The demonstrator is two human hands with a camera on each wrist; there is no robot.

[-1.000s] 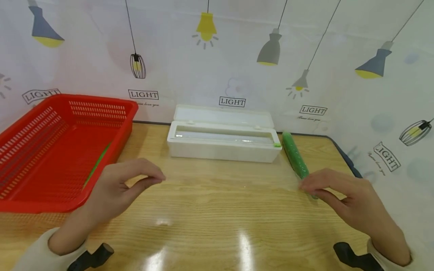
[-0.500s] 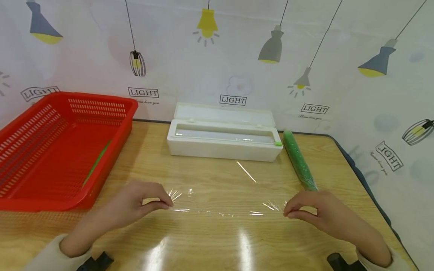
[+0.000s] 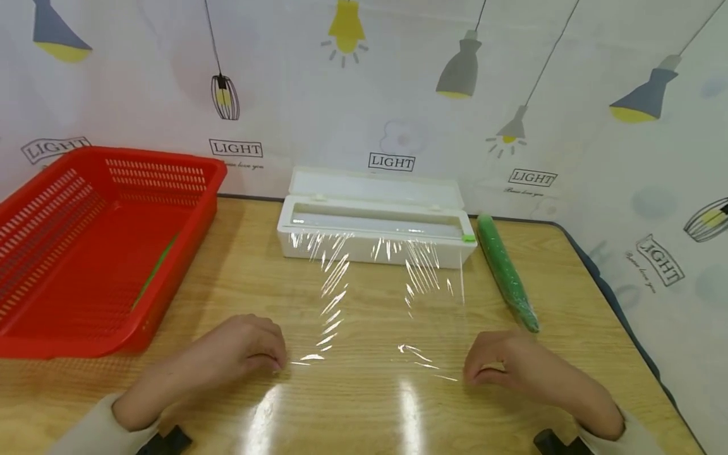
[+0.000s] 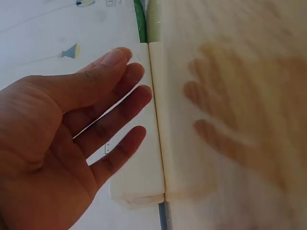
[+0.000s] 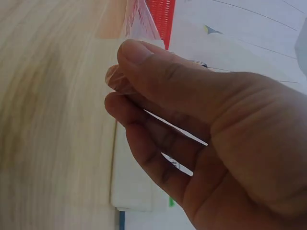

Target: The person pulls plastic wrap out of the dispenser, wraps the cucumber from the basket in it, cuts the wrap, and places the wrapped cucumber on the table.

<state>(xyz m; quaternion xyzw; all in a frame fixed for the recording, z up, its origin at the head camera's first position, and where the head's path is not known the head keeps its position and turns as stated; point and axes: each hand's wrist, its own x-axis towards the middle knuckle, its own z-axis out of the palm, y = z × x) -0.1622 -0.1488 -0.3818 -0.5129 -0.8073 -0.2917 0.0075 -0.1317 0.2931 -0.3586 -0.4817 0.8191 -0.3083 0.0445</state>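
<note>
A sheet of clear cling film (image 3: 334, 309) stretches from the white cling film dispenser (image 3: 375, 248) toward the near side of the table, its glints running down both sides. The film's near left corner is pinched between thumb and forefinger of my left hand (image 3: 253, 347). My right hand (image 3: 506, 359) pinches the near right corner; in the right wrist view, film (image 5: 139, 21) bunches at the fingertips of that hand. The dispenser's lid (image 3: 375, 186) stands open at the back. A green cucumber (image 3: 506, 272), shiny as if wrapped in film, lies right of the dispenser.
A red plastic basket (image 3: 122, 344) stands at the left, with a thin green strip (image 3: 155, 272) showing along its inner right side. Behind the wooden table (image 3: 341, 417) hangs a lamp-printed backdrop (image 3: 318, 101). A small green piece (image 3: 468, 238) sits at the dispenser's right end.
Both hands have come toward the near edge and closer together, drawing film from the dispenser. The film shows glints all the way to the box. The cucumber's near end is uncovered by my right hand.
</note>
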